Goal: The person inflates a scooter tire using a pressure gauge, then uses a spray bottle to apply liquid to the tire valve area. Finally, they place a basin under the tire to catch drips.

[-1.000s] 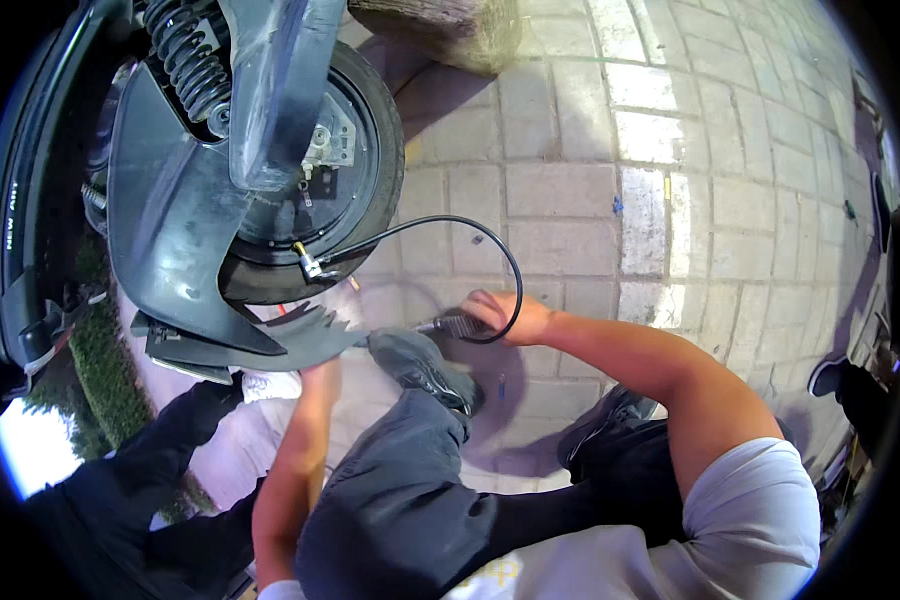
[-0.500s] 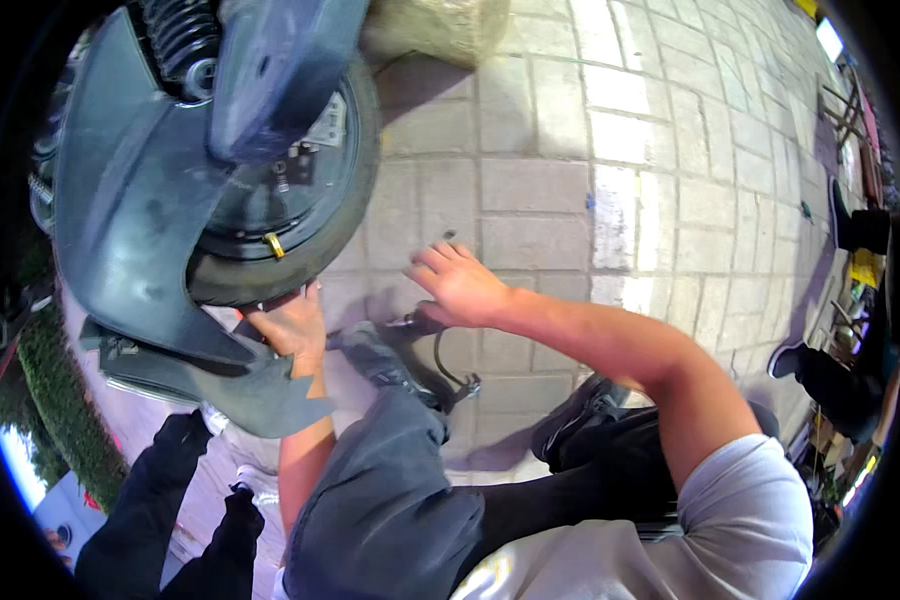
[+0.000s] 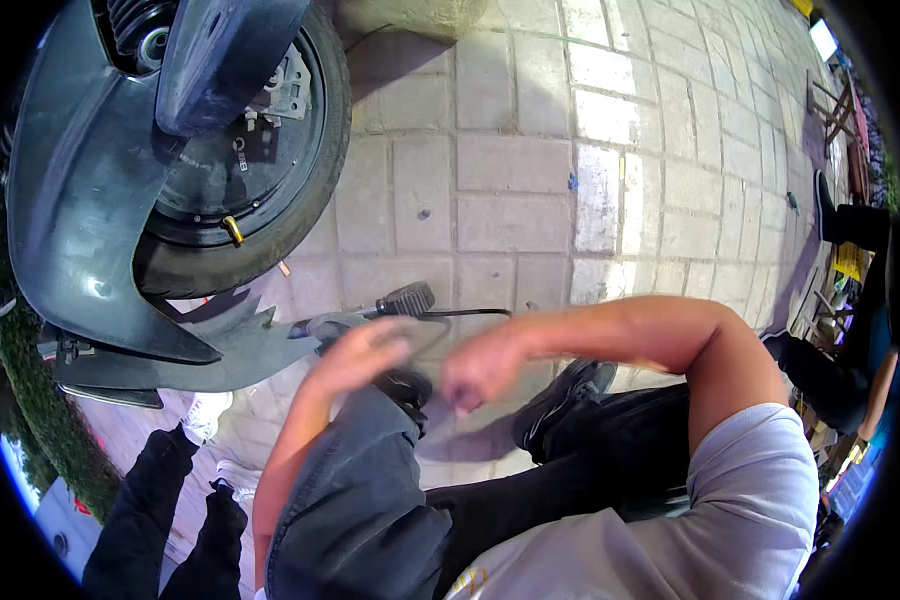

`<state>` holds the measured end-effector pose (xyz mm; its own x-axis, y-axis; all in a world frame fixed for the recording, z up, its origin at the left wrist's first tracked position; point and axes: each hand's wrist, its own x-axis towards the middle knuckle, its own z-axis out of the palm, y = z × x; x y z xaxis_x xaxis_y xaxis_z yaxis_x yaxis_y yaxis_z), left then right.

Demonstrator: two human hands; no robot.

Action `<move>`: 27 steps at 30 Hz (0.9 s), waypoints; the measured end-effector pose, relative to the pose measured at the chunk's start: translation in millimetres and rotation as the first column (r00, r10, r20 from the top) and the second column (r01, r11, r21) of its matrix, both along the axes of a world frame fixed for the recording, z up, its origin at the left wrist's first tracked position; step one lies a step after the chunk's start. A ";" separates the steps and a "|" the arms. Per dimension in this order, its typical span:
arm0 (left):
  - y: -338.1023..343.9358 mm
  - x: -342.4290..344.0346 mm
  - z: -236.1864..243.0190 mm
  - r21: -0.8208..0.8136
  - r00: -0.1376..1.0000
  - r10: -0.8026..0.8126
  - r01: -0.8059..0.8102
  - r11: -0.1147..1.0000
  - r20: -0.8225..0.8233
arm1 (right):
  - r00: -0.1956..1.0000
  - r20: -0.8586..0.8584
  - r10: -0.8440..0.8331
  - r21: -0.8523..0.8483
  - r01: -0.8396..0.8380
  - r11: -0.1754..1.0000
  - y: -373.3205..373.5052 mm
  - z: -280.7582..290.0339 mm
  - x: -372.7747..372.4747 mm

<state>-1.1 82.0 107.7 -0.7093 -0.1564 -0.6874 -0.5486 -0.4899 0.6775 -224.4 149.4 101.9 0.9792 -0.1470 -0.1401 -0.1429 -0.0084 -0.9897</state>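
Left hand (image 3: 360,357): grip spread. Right hand (image 3: 485,368): grip blurred, cannot tell. Hose (image 3: 467,312) near both; tyre (image 3: 210,273) toward left edge of floor (image 3: 510,165).

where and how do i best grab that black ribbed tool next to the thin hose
Probably around the wide ribbed end of the black tool, coming from above: that end is uncovered, its ribs should resist slipping, and the thin hose runs off to the right along its near side.

No txt legible: just bit of yellow print (image 3: 467,581) on lt-grey shirt (image 3: 580,560), nr its visible L edge, partly cut off.
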 end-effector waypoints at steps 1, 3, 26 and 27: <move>6.2 -4.1 6.5 0.106 0.985 -0.134 0.145 0.984 -0.106 | 0.983 0.089 -0.158 0.167 0.142 0.976 -26.4 0.4 -19.1; 17.0 -15.1 18.1 0.413 0.972 -0.001 0.101 0.905 -0.236 | 0.845 -0.025 -0.534 0.321 0.513 0.796 -58.3 -7.2 -61.6; 13.9 -34.4 -5.7 0.049 0.439 0.882 -0.898 0.438 0.172 | 0.414 0.082 -0.907 -0.684 0.685 0.251 -7.2 -14.2 49.8; 13.4 -34.3 -7.7 0.043 0.460 0.876 -0.888 0.459 0.148 | 0.430 0.050 -0.901 -0.690 0.667 0.280 -6.1 -14.1 48.7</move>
<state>-35.4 95.4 100.0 -0.1668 -0.5892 -0.7906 0.1622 -0.8073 0.5674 -175.7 143.2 87.8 0.2382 -0.9700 0.0491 -0.6689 -0.2005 -0.7158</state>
